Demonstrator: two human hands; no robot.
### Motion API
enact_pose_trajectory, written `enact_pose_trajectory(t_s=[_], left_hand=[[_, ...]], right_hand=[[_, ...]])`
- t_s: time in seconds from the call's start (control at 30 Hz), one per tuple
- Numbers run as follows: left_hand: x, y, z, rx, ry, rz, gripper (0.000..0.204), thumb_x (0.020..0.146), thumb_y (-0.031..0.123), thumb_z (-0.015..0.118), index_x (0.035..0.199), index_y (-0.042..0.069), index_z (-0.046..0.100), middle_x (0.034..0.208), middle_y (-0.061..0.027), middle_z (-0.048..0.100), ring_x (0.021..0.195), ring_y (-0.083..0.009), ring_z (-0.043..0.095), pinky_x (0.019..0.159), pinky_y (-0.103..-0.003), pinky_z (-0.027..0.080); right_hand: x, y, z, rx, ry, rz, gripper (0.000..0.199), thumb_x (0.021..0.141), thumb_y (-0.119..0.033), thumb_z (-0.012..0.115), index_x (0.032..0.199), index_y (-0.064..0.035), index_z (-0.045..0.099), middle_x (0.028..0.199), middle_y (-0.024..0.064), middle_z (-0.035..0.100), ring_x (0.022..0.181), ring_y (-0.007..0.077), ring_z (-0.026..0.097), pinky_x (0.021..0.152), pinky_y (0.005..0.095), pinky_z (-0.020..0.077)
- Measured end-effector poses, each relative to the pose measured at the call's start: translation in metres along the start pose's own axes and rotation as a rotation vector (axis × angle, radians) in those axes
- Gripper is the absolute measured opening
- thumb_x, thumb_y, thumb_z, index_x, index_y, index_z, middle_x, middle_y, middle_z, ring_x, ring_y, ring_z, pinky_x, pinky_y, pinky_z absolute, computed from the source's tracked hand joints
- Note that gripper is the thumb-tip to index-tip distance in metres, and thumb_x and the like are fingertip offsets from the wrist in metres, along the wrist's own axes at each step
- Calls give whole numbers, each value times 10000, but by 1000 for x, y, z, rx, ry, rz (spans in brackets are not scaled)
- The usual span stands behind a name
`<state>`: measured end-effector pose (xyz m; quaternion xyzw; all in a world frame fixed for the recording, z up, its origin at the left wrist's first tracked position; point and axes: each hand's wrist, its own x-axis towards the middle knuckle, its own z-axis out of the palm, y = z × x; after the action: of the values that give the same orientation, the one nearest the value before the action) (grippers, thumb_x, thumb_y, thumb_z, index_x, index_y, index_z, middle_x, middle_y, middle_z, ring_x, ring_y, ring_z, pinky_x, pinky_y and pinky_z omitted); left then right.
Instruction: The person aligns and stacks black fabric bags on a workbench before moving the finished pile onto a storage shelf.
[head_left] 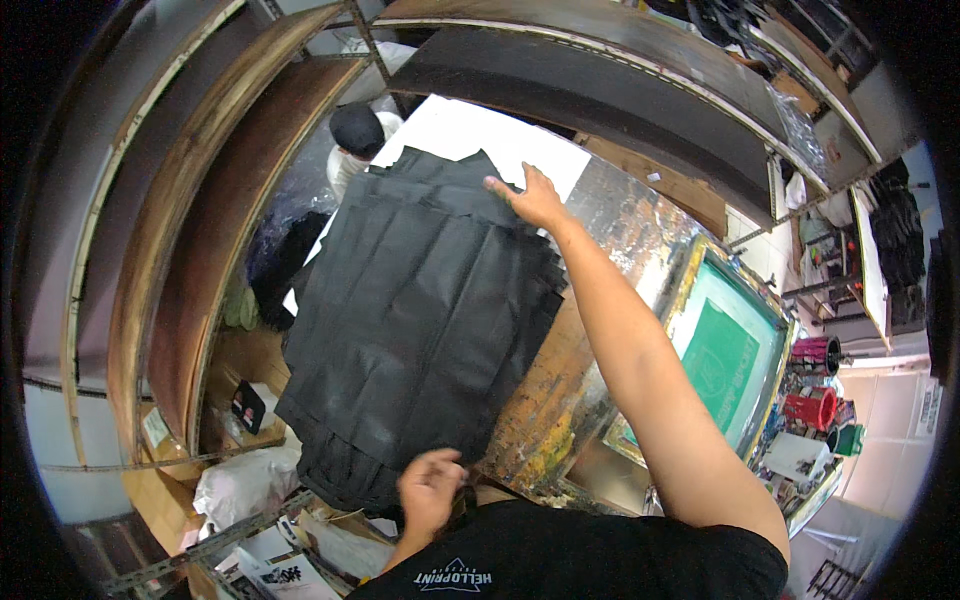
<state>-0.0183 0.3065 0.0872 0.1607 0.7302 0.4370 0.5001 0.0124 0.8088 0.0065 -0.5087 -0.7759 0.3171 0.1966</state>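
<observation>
Black sheets [400, 310] run lengthwise away, leaning right; right hand [535, 200] spread, empty; left hand [428, 490] half-curled, grip unclear.

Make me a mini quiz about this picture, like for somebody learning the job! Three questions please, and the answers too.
1. What colour is the pile of sheets?
A) red
B) black
C) yellow

2. True or false: the right hand is at the far end of the pile, and the left hand is at the near end.

3. Fill in: the framed screen right of the pile is mostly ____.

Key: 1 B; 2 true; 3 green.
</observation>
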Motion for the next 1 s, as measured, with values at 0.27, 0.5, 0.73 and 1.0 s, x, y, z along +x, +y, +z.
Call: enact_pose_trajectory(t_s=[0.27,0.5,0.73,1.0], left_hand=[[108,12,-124,909,705,62,1119,776,661,754,1581,32,298,1567,-374,290,1448,-530,305,1189,-583,260],[156,-13,-105,922,601,97,1289,665,732,800,1634,135,198,1607,-376,191,1475,-524,266,1180,-619,249],[168,-15,-110,956,574,192,1296,656,693,834,1646,180,173,1634,-339,156,1507,-495,207,1195,-609,212],[180,-11,-116,985,522,258,1290,658,674,843,1652,218,158,1656,-312,112,1532,-476,147,1201,-620,187]], right_hand=[[55,14,39,-123,-256,70,1264,748,-909,554,1471,118,414,1518,337,417,1428,437,419,1159,571,358],[46,-9,40,-202,-456,172,1413,632,-1003,524,1506,96,364,1484,325,475,1412,440,453,1148,712,257],[24,8,29,-222,-434,218,1344,624,-986,566,1460,62,470,1438,336,515,1365,434,504,1140,664,313],[-3,33,24,170,-419,287,1235,681,-815,744,1420,136,473,1352,378,557,1272,446,579,1080,466,472]])
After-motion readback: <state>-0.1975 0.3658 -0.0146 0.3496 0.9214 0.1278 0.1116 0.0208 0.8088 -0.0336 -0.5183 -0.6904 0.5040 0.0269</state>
